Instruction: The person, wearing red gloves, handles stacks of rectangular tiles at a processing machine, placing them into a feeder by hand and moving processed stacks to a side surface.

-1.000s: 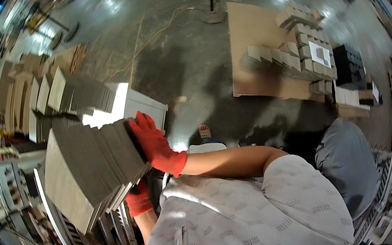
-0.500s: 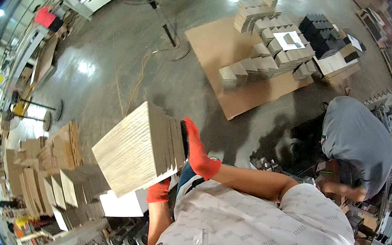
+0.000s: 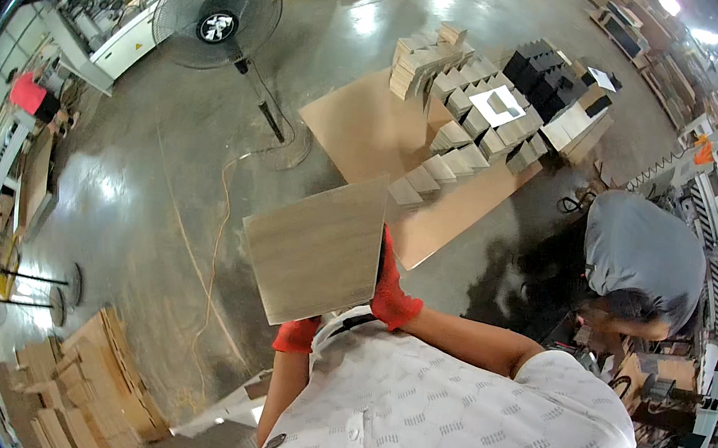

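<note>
Close in front of my body I carry a stack of flat grey-brown wood-grain boards (image 3: 315,250). Its broad top face is turned up toward me, and most of the layers below are hidden. My right hand (image 3: 393,296), in a red glove, presses along the stack's right edge, with its fingers partly out of sight. At the near lower corner my left hand (image 3: 297,334), also red-gloved, grips from below; the stack covers its fingers.
Ahead, brown cardboard sheets (image 3: 345,122) on the floor bear several stacks of boards (image 3: 449,159) and black pieces (image 3: 547,72). A standing fan (image 3: 217,24) trails a cord. A person in grey (image 3: 645,257) bends at the right. Flattened cardboard (image 3: 98,380) lies lower left.
The stack has tipped so its top face now shows instead of its layered side. My view has swung to the right, and the boards lower left have left it. Both hands keep their hold.
</note>
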`<state>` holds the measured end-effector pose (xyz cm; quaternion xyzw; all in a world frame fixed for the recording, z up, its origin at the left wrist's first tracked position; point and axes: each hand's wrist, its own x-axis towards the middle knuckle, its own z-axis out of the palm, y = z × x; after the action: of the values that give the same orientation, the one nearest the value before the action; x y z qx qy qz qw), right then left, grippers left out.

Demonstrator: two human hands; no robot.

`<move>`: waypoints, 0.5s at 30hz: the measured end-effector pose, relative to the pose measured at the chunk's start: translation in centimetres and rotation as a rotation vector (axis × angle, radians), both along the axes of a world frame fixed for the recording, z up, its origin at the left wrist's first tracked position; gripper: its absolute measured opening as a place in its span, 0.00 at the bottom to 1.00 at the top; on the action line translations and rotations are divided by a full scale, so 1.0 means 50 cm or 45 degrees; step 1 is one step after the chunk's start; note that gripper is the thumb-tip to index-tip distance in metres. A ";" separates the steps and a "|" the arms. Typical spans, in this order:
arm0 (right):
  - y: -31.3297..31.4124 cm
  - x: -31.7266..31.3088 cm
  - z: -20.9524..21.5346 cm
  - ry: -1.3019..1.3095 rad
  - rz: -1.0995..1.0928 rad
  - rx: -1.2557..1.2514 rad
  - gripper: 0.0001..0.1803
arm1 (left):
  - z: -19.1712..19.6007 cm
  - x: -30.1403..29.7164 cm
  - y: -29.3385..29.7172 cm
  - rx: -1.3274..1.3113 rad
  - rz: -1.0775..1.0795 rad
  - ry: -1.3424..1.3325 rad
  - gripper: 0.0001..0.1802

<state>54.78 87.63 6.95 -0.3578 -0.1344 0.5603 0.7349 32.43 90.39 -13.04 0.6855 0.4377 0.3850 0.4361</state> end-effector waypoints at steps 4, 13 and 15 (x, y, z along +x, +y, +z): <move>0.115 0.003 -0.045 -0.243 -0.129 0.117 0.40 | -0.018 0.000 0.165 -0.087 -0.163 -0.017 0.30; 0.355 0.058 -0.091 -0.587 -0.357 0.166 0.36 | -0.041 0.018 0.484 0.033 -0.473 0.546 0.36; 0.430 0.089 -0.126 -0.335 -0.441 0.140 0.35 | -0.059 0.049 0.560 -0.185 -0.457 0.214 0.36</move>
<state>59.24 109.13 0.66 -0.4048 -0.1960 0.3659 0.8147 34.88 118.40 -16.01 0.7490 0.3700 0.2099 0.5080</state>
